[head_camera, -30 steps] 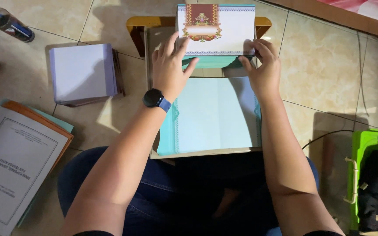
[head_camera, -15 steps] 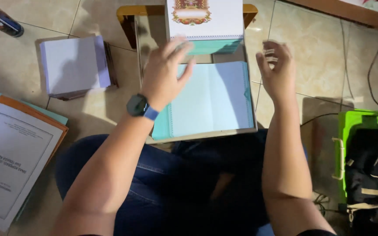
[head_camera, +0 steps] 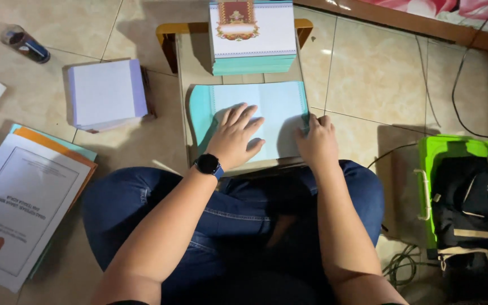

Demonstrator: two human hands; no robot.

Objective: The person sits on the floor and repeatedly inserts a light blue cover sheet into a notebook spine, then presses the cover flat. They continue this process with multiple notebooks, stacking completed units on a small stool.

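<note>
1. Left hand (head_camera: 235,135) lying flat, fingers spread, palm down on the teal paper stack (head_camera: 255,116). Not gripping, just pressing.
2. Black watch (head_camera: 209,165) with a blue strap on the left wrist.
3. Right hand (head_camera: 316,141) at the right edge of the same stack, fingers curled over the edge. Looks like pinching that edge, but hard to tell if anything is held.
4. Teal paper stack resting on a small wooden table (head_camera: 183,62), right in front of the knees.
5. Blue jeans (head_camera: 142,203) on crossed legs, down on the tiled floor (head_camera: 368,79).
6. Taller pile of cards (head_camera: 252,36) at the far end of the little table, just past the teal stack. White top with a red and gold picture, teal edges below.
7. White and purple paper block (head_camera: 105,93) on the floor to the left, near the table.
8. Big booklets (head_camera: 26,197) further left on the floor, white cover on top, orange and teal ones peeking out under it.
9. Small dark bottle (head_camera: 25,44) lying on its side at the top left, well apart from the hands.
10. Green box (head_camera: 447,149) on the right with a dark bag (head_camera: 464,197) in it.
11. Black cables (head_camera: 458,79) running over the tiles beside it.
</note>
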